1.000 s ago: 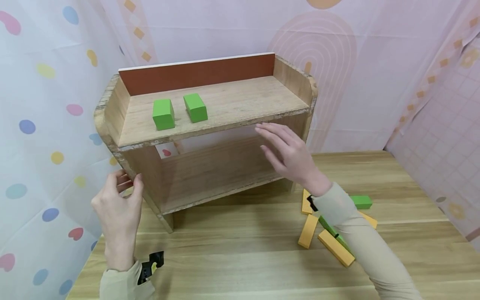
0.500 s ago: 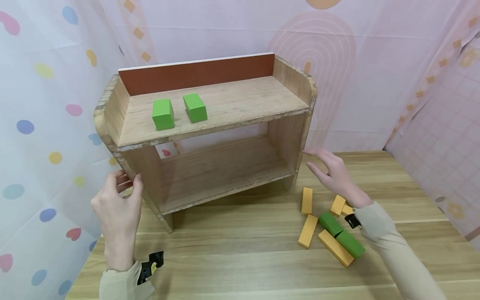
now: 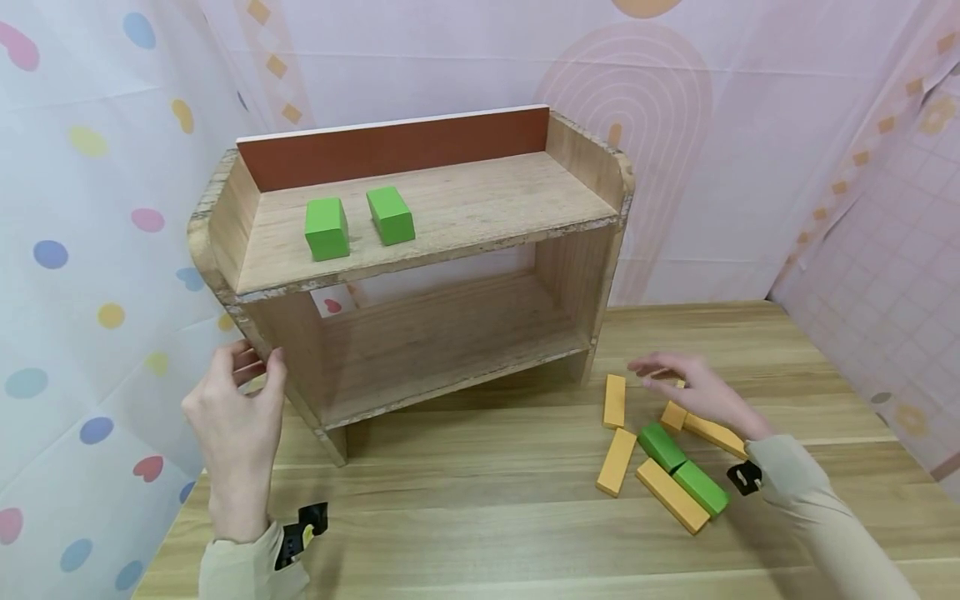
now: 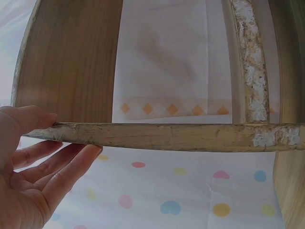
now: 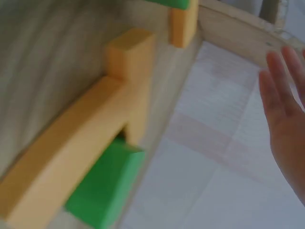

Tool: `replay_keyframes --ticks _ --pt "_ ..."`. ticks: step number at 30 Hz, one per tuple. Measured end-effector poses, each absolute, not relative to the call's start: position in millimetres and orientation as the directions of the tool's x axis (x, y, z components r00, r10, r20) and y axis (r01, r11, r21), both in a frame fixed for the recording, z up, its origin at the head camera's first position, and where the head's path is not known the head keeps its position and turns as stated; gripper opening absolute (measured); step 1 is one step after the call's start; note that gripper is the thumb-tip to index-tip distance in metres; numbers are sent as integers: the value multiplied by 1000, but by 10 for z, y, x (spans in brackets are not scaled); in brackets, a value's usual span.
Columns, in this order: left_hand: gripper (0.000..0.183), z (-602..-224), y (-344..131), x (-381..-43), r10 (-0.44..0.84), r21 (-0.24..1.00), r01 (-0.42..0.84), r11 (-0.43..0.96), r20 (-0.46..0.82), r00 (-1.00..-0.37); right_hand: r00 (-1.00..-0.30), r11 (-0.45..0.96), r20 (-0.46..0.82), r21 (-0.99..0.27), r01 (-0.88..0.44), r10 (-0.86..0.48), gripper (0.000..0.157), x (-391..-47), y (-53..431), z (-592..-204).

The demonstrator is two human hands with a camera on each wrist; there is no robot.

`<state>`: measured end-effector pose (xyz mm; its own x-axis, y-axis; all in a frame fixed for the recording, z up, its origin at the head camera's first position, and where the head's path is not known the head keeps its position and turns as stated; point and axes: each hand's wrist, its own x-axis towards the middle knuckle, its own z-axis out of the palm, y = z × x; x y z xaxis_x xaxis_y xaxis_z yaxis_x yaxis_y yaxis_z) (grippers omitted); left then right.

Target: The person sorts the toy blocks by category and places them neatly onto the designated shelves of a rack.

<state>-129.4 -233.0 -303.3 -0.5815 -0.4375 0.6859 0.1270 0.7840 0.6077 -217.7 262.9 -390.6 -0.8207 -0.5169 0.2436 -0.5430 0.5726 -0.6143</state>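
Observation:
A small wooden shelf (image 3: pixel 480 200) stands upright on the table, with two green blocks, a left one (image 3: pixel 327 229) and a right one (image 3: pixel 391 215), on its upper board. My left hand (image 3: pixel 240 425) grips the front edge of its left side panel. In the left wrist view the thumb lies on one side of that panel edge (image 4: pixel 167 137) and the fingers on the other. Over the loose blocks at the right hovers my right hand (image 3: pixel 697 387), holding nothing, fingers loosely bent. Below it lie an orange-yellow block (image 3: pixel 716 435) and a shorter one (image 3: pixel 673 416), partly covered by the hand.
Two green blocks (image 3: pixel 701 487) lie end to end beside a long orange-yellow block (image 3: pixel 672 497). Two more orange-yellow blocks (image 3: pixel 617 462) lie nearer the shelf. Patterned cloth (image 3: pixel 750 167) hangs behind the wooden table (image 3: pixel 465 517).
My right hand has moved from the front of the shelf's upper board down and right, over the loose blocks. The left hand and the shelf have stayed in place.

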Motion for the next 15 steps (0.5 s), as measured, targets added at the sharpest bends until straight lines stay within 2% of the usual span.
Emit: replay_keyframes --ticks 6,15 --pt "30 -3032 -2333 -1294 -440 609 121 784 681 -585 -783 520 3 -747 -416 -622 36 -2145 2808 -4074" --pt "29 -3027 -2328 -1294 -442 609 115 785 680 -585 -742 503 -108 -797 -333 -662 48 -2113 2948 -4185"
